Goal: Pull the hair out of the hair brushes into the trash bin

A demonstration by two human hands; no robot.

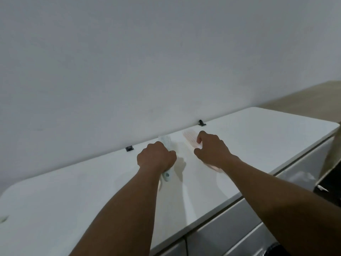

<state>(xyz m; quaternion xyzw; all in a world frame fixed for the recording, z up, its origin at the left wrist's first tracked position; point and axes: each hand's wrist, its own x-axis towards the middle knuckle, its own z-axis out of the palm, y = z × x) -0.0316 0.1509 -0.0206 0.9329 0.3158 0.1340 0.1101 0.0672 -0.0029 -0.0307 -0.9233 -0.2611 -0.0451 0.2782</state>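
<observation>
On the white table [73, 191], my left hand [156, 157] is shut around the handle of a pale blue hair brush [166, 140]; its bristle head sticks out beyond my knuckles and its handle end shows below my wrist. A pale pink hair brush [191, 138] lies on the table to the right. My right hand [212, 148] rests over its near end, fingers curled and touching it. I cannot tell whether they grip it. No hair is discernible in either brush. No trash bin is clearly in view.
A grey-white wall [147, 61] stands right behind the table's far edge, where two small black clips [202, 122] sit. The table's right edge drops to a grey surface [230, 228] below. A dark round object [276, 248] shows at the bottom right.
</observation>
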